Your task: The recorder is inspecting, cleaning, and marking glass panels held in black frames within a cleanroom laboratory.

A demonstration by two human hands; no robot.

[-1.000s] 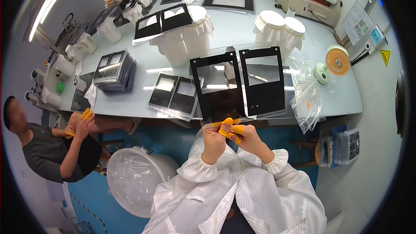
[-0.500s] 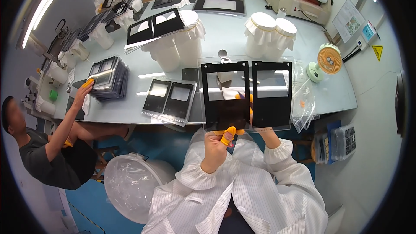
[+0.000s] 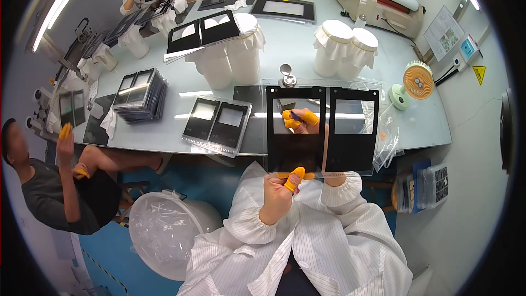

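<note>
Held up a clear plastic sheet [image 3: 322, 131] in front of a striped white coat [image 3: 235, 268], over the near edge of the worktop [image 3: 159, 141], with two black panels [image 3: 296, 153] side by side. Clamped its lower edge in the left hand [image 3: 278, 194], with thumb in front and fingertips behind, wearing yellow finger caps [image 3: 296, 178]. Reached behind the sheet with the right hand [image 3: 304, 123], apart from the left, visible through the left window [image 3: 302, 105], with fingers curled and apparently pinching a small purple thing [image 3: 296, 115]; could not tell whether touching the sheet's back.

Looked light and thin, likely fairly stiff yet able to flex at unsupported corners; probably slippery and easily scratched or smudged. Seemed best to take by the clear margins, low down and at a side edge, avoiding the windows.

Pointed the window ends away from the body, and the solid black ends toward the left hand. Had each panel's long axis running nearly straight up and down, parallel to its neighbour. Had nearby on the worktop, to the left, a similar sheet [image 3: 216, 123] and, farther left, a stack of sheets [image 3: 139, 98].
</note>
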